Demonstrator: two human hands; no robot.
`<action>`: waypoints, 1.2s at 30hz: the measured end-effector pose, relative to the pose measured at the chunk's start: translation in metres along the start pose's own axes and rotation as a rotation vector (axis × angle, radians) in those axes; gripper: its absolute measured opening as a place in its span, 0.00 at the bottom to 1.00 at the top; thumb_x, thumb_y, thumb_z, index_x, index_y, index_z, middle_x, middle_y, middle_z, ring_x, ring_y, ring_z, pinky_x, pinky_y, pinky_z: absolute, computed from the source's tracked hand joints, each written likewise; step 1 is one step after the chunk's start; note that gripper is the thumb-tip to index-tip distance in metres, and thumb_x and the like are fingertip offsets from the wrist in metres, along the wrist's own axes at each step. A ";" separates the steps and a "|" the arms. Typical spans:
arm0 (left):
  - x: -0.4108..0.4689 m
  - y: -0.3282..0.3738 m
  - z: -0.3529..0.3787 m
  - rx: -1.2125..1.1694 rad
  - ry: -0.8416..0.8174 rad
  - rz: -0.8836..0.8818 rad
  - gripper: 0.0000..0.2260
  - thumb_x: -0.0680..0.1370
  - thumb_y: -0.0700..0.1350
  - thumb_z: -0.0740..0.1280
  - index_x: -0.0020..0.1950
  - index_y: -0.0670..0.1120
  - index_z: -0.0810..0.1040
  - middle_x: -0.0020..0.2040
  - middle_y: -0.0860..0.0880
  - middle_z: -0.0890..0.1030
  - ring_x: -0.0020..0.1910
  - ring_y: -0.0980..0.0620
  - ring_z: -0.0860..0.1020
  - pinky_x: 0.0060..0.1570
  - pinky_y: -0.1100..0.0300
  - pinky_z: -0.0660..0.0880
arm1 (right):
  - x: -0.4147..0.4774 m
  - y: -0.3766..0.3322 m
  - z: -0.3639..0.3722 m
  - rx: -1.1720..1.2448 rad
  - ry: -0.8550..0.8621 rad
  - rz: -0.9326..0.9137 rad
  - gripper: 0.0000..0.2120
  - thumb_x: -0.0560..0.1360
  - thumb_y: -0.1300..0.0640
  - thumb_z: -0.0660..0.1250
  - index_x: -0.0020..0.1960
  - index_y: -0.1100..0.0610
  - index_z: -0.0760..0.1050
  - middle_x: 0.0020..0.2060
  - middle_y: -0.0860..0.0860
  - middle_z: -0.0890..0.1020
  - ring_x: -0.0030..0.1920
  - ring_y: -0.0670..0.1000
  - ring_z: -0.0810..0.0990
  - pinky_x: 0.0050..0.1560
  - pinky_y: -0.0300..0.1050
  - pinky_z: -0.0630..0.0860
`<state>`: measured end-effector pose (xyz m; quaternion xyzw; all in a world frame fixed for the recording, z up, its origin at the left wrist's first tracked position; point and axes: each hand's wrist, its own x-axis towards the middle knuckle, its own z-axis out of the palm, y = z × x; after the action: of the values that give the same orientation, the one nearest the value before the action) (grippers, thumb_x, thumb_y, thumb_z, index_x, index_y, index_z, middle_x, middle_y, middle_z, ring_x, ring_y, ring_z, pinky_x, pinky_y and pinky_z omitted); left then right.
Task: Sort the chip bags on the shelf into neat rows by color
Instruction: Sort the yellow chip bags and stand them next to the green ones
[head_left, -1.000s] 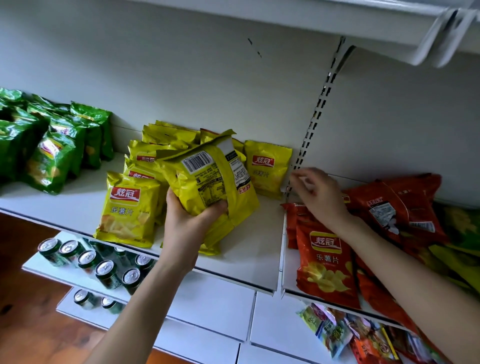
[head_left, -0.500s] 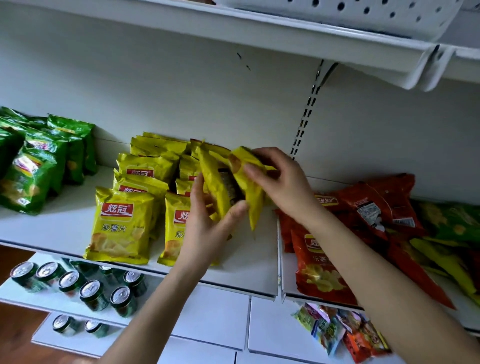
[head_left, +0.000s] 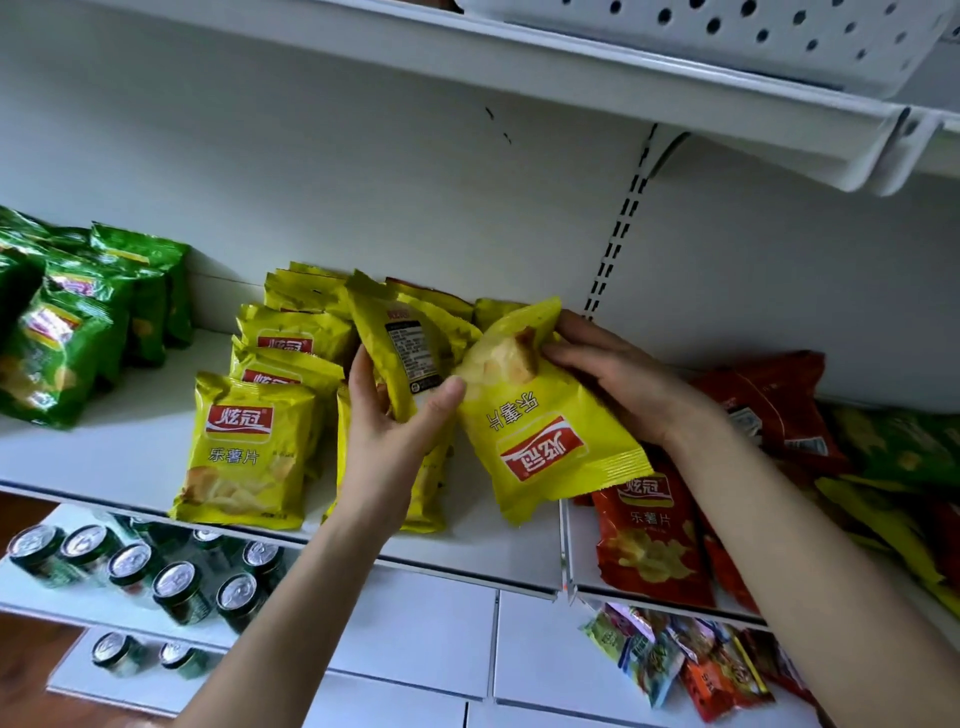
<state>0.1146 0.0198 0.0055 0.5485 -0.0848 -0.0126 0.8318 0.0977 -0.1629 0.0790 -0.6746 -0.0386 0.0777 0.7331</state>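
**Inspector:** Head view, first item: the hands?

**Onlooker:** The left hand (head_left: 387, 431) grips the labelled yellow bag (head_left: 410, 353) with its back panel facing out, clamped between the thumb and the fingers. The right hand (head_left: 618, 384) holds the inverted yellow bag (head_left: 540, 441) with its logo upside down, fingers and thumb closed on the upper end.

**Inspector:** Do the two bags meet?

**Onlooker:** They touch just beside the left thumb tip. Both are held over the front of the shelf (head_left: 130, 457).

**Inspector:** Stock around the fingers?

**Onlooker:** Left of the left fingers, the standing yellow bags (head_left: 249, 447) sit in rows, one behind another. One more stands directly under that hand. Further left, well apart, are the green bags (head_left: 67, 338). Below and right of the right fingers, the red bags (head_left: 649, 535) lie in a loose heap, with green and yellow packs mixed in at the far edge.

**Inspector:** Lower levels?

**Onlooker:** There are cans (head_left: 176, 587) left of the left forearm and small mixed packets (head_left: 675, 660) under the right forearm.
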 end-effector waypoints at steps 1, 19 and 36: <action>0.000 -0.001 -0.001 -0.021 -0.006 -0.011 0.49 0.57 0.57 0.80 0.73 0.50 0.61 0.65 0.45 0.75 0.62 0.45 0.76 0.60 0.42 0.74 | 0.000 0.000 0.000 0.009 -0.011 -0.003 0.15 0.77 0.65 0.56 0.57 0.50 0.73 0.44 0.46 0.84 0.45 0.46 0.83 0.42 0.38 0.79; 0.007 0.003 0.003 -0.134 0.216 -0.012 0.43 0.59 0.50 0.78 0.70 0.46 0.64 0.60 0.48 0.79 0.58 0.47 0.79 0.57 0.44 0.75 | -0.015 0.034 -0.022 -0.052 0.396 -0.168 0.11 0.70 0.62 0.67 0.50 0.52 0.73 0.41 0.49 0.82 0.39 0.47 0.82 0.35 0.43 0.80; -0.002 -0.005 0.012 -0.108 0.228 -0.015 0.29 0.65 0.40 0.74 0.64 0.43 0.69 0.55 0.43 0.80 0.52 0.47 0.80 0.56 0.47 0.77 | -0.010 0.004 -0.034 -0.299 0.327 -0.130 0.12 0.68 0.53 0.69 0.51 0.50 0.74 0.40 0.48 0.82 0.38 0.46 0.81 0.36 0.42 0.77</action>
<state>0.1109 0.0075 0.0053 0.5012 0.0152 0.0393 0.8643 0.0927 -0.1976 0.0723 -0.7753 0.0263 -0.0867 0.6251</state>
